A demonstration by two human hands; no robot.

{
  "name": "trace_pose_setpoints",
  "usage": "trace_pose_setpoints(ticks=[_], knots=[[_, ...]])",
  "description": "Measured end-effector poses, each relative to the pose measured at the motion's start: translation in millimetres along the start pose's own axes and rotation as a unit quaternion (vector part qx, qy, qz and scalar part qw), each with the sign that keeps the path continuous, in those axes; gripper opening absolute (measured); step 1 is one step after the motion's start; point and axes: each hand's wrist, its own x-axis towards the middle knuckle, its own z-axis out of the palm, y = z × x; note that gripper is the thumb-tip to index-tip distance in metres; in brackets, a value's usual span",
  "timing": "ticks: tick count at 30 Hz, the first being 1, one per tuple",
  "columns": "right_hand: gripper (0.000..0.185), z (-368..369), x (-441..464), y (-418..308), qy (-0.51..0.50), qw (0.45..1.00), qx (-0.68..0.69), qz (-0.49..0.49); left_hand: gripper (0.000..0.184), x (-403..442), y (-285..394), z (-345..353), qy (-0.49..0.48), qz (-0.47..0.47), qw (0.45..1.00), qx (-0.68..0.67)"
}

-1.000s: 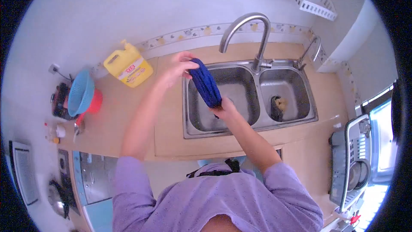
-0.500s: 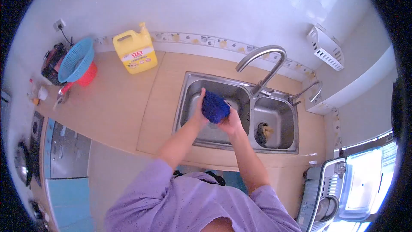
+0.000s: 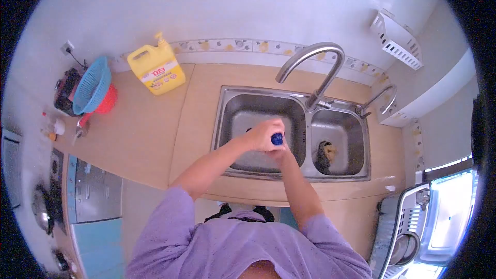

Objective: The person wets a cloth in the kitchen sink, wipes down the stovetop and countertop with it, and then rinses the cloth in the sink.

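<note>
Over the large left basin of the steel sink (image 3: 243, 170), both of my hands are wrapped round a bunched dark blue cloth (image 3: 277, 138). My left hand (image 3: 262, 133) is on top, its fingers closed round the cloth. Below and partly behind it, my right hand (image 3: 280, 153) is closed too, with some of its fingers hidden. Only a small knob of the cloth shows between the hands. The tall curved tap (image 3: 330, 62) stands behind the basins, its spout beyond my hands.
In the smaller right basin lie a dark and yellowish scrubber-like clump (image 3: 324, 156). A yellow detergent jug (image 3: 160, 72) stands on the counter, left of the sink. Farther left are a blue basket (image 3: 93, 85) and a red one (image 3: 107, 100). A dish rack (image 3: 400, 232) sits at right.
The cloth, which hung broad and loose between my spread hands, is now squeezed into a small bundle. My hands have come together, the left moving right over the cloth. The view has shifted slightly.
</note>
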Motion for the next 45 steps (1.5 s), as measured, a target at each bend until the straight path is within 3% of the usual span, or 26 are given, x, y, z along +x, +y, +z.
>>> trace_pose_setpoints(ticks=[3, 5, 6, 7, 8, 11, 13, 14, 16, 17, 20, 21, 23, 26, 28, 30, 32, 34, 37, 40, 42, 44, 45], knots=[[0.057, -25, 36, 8, -0.128, 0.988, 0.085, -0.014, 0.03, -8, -2, 17, 0.046, 0.111, 0.992, -0.036], [0.053, -34, 54, 10, -0.209, 0.968, 0.139, -0.025, 0.027, -9, 7, 8, 0.048, 0.024, 0.995, -0.086], [0.045, -19, 40, 3, -0.145, 0.981, 0.124, -0.034, 0.026, -10, 8, 6, 0.049, -0.018, 0.992, -0.111], [0.038, -1, 23, -5, -0.08, 0.99, 0.107, -0.041, 0.027, -13, -5, 14, 0.112, -0.098, 0.984, -0.099], [0.025, 16, 0, -16, -0.095, 0.986, 0.134, -0.027, 0.026, -12, -12, 13, 0.159, -0.159, 0.966, -0.123], [0.016, 32, -4, -27, 0.033, 0.984, 0.165, -0.063, 0.025, -8, -37, 10, 0.289, -0.315, 0.87, -0.245], [0.018, 60, -20, -33, 0.033, 0.978, 0.064, -0.197, 0.024, -4, -59, 18, 0.354, -0.383, 0.751, -0.406], [0.02, 69, -24, -37, 0.031, 0.964, 0.011, -0.263, 0.022, -1, -68, 20, 0.348, -0.399, 0.72, -0.449], [0.026, 74, -26, -45, 0.037, 0.944, -0.137, -0.297, 0.02, 5, -85, 24, 0.337, -0.427, 0.649, -0.531], [0.025, 76, -28, -48, 0.034, 0.919, -0.228, -0.321, 0.014, 6, -105, 34, 0.314, -0.442, 0.599, -0.59], [0.026, 87, -33, -62, -0.028, 0.789, -0.46, -0.407, 0.014, 14, -105, 29, 0.165, -0.41, 0.535, -0.72], [0.027, 93, -38, -68, -0.071, 0.74, -0.514, -0.427, 0.016, 19, -90, 13, 0.078, -0.401, 0.558, -0.722], [0.03, 100, -39, -68, -0.137, 0.634, -0.589, -0.482, 0.018, 27, -23, -28, 0.102, -0.337, 0.709, -0.611], [0.029, 107, -46, -70, -0.203, 0.507, -0.67, -0.502, 0.024, 46, -35, -32, -0.046, -0.298, 0.796, -0.526], [0.02, 109, -49, -62, -0.222, 0.429, -0.729, -0.486, 0.027, 69, -62, -18, -0.23, -0.358, 0.789, -0.443], [0.016, 105, -49, -52, -0.243, 0.345, -0.803, -0.42, 0.025, 75, -66, -8, -0.298, -0.33, 0.821, -0.358], [0.008, 96, -40, -37, -0.246, 0.279, -0.852, -0.368, 0.023, 76, -69, 8, -0.352, -0.291, 0.848, -0.266], [0.006, 91, -31, -24, -0.236, 0.214, -0.904, -0.284, 0.019, 73, -73, 24, -0.34, -0.258, 0.874, -0.235], [0.016, 81, -18, -14, -0.189, 0.117, -0.906, -0.361, 0.018, 79, -69, 38, -0.362, -0.246, 0.893, -0.108], [0.027, 45, 27, 22, -0.135, 0.464, -0.821, -0.304, 0.016, 76, -53, 57, -0.343, -0.277, 0.897, 0.028], [0.03, 39, 4, 24, -0.102, 0.579, -0.777, -0.224, 0.015, 68, -55, 79, -0.316, -0.27, 0.904, 0.1], [0.032, 38, -8, 21, -0.114, 0.599, -0.765, -0.207, 0.014, 62, -51, 92, -0.282, -0.277, 0.91, 0.128], [0.031, 35, -2, 18, -0.138, 0.564, -0.781, -0.23, 0.014, 60, -48, 97, -0.265, -0.278, 0.913, 0.139]])
